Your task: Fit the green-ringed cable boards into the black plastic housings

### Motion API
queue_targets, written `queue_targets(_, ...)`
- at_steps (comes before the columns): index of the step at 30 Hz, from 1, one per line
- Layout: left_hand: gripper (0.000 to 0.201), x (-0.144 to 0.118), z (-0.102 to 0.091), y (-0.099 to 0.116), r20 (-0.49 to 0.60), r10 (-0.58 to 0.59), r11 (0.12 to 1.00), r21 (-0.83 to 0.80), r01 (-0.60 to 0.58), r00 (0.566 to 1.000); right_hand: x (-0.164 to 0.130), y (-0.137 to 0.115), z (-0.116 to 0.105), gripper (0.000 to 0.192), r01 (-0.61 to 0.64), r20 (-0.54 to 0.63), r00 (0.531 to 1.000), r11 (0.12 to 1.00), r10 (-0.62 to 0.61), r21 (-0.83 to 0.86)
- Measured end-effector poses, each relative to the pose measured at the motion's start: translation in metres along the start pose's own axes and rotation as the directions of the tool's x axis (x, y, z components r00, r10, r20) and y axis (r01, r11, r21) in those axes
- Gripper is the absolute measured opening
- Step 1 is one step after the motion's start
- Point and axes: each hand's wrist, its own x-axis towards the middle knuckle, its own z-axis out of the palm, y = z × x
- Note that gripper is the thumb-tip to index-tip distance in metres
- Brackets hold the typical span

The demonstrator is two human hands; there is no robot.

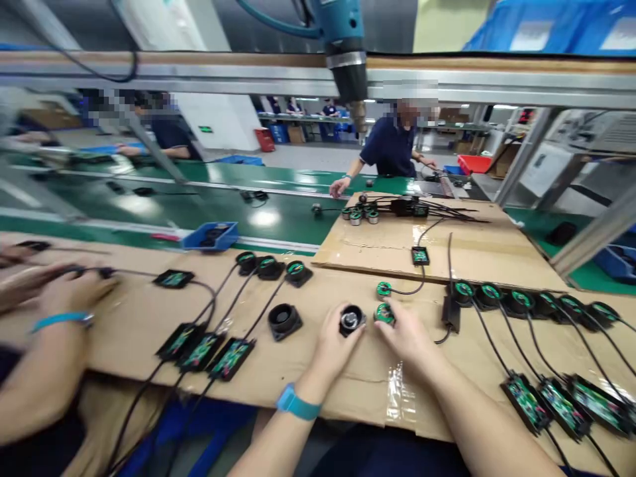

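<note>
My left hand (pixel 334 342) holds a small black round housing (pixel 351 319) with a shiny centre on the cardboard-covered bench (pixel 278 368). My right hand (pixel 408 333) grips a green round coil part (pixel 384 313) right beside that housing. A second green coil (pixel 383 289) on a black wire lies just beyond my fingers. An empty black housing (pixel 284 319) sits to the left of my left hand. A blue band (pixel 297 403) is on my left wrist.
Wired black boards with green circuits lie at left (pixel 203 350) and right (pixel 561 396). A row of coils (pixel 517 299) lines the right side. A co-worker's arm (pixel 44 371) works at far left. A blue tool (pixel 348 59) hangs overhead. Beyond runs a green conveyor (pixel 199 205).
</note>
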Motion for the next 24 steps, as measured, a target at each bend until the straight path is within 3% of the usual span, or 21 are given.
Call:
queue_targets(3,0.047,0.000,0.002,0.003,0.022,0.057,0.998,-0.010,-0.057,0.998,-0.004,0.000,0.006,0.048,0.159,-0.222,0.968,0.974,-0.121,0.164)
queue_targets(6,0.052,-0.002,0.003,0.004,0.032,0.118,0.993,0.026,-0.118,0.993,-0.006,-0.003,0.018,0.045,0.295,-0.286,0.929,0.935,-0.233,0.196)
queue_targets(15,0.046,-0.009,0.002,-0.004,0.039,0.250,0.965,0.073,-0.252,0.967,-0.011,-0.023,0.035,0.047,0.236,-0.192,0.958,0.965,-0.212,0.113)
queue_targets(24,0.042,0.000,0.007,-0.022,0.120,0.235,0.971,0.006,-0.237,0.965,-0.007,-0.022,0.035,0.033,0.209,-0.087,0.973,0.976,-0.213,-0.060)
